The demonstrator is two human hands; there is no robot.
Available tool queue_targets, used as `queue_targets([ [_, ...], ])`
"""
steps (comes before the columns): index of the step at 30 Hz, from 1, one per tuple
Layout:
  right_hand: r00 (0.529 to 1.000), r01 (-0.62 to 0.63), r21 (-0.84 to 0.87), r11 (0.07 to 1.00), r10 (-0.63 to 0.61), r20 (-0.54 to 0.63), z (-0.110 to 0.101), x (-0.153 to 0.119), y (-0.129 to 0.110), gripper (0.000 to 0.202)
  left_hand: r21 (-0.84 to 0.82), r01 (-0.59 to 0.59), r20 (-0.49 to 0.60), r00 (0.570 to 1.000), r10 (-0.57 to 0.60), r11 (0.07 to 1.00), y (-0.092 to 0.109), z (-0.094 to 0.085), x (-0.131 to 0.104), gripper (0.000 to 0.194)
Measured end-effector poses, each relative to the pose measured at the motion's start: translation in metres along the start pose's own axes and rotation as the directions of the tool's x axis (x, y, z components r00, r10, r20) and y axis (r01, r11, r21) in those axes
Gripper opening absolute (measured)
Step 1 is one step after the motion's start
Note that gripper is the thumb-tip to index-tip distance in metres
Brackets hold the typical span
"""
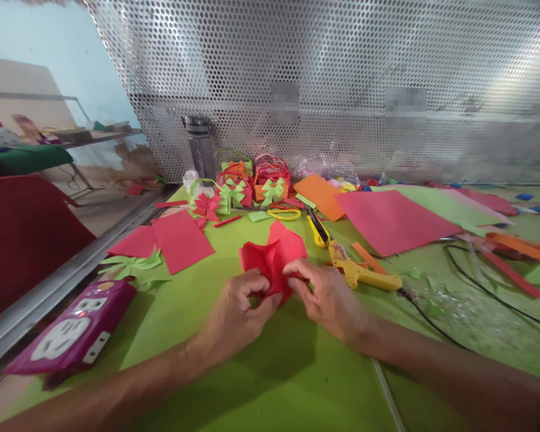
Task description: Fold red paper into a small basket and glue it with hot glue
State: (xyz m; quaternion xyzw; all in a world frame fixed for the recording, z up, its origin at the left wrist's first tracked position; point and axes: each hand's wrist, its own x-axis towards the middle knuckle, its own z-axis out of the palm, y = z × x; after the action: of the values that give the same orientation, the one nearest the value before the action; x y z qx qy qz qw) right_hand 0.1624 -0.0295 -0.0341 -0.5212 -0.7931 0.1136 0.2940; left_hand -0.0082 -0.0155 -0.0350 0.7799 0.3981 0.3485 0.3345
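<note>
A piece of folded red paper (274, 252) stands upright between my two hands, its upper corners flaring outward. My left hand (240, 303) pinches its lower left side, thumb toward the middle. From the other side my right hand (326, 297) grips the lower right edge between thumb and fingers. The paper's base is partly hidden behind the fingers. Just right of my right hand lies a yellow hot glue gun (360, 273) with a black cord.
Small paper baskets with bows (272, 189) stand at the back beside a grey bottle (200, 147). Red sheets (184, 240), green scraps (137, 261) and a purple power strip (78, 327) lie left. Yellow-handled scissors (283, 213), a cutter (317, 228) and a large red sheet (393, 221) lie beyond.
</note>
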Motion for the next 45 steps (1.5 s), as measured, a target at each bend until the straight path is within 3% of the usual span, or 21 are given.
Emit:
queue_targets([
  [17,0.993,0.076,-0.095,0.992,-0.085,-0.085,0.004,-0.001,0.000,0.023,-0.032,0.012,0.026,1.000,-0.011,0.999,0.003,0.001,-0.002,0.026],
  [21,0.986,0.134,-0.123,0.983,-0.144,-0.080,0.003,-0.001,0.000,0.017,-0.004,-0.013,0.036,0.999,0.013,1.000,0.004,0.001,-0.001,0.029],
  [27,0.986,0.107,-0.143,0.984,-0.123,-0.112,0.002,0.001,0.000,0.013,0.065,-0.096,0.056,0.994,0.093,0.993,0.002,0.003,-0.003,0.026],
  [34,0.984,0.116,-0.147,0.982,-0.134,-0.120,0.002,0.001,-0.001,0.021,0.033,-0.096,0.064,0.994,0.094,0.995,0.007,0.002,-0.001,0.019],
  [38,0.986,0.130,-0.094,0.987,-0.139,-0.098,0.003,-0.001,0.002,0.035,-0.057,-0.031,0.056,0.998,0.035,0.998,0.006,0.000,0.000,0.007],
  [42,0.987,0.111,0.095,0.989,-0.098,-0.129,0.002,0.004,0.008,0.042,-0.190,0.002,0.032,0.999,0.005,0.982,0.003,0.000,-0.003,0.028],
  [45,0.987,0.098,0.269,0.958,-0.059,-0.147,-0.001,0.011,0.014,0.040,-0.165,0.009,-0.012,1.000,-0.012,0.986,0.007,-0.004,-0.005,0.047],
])
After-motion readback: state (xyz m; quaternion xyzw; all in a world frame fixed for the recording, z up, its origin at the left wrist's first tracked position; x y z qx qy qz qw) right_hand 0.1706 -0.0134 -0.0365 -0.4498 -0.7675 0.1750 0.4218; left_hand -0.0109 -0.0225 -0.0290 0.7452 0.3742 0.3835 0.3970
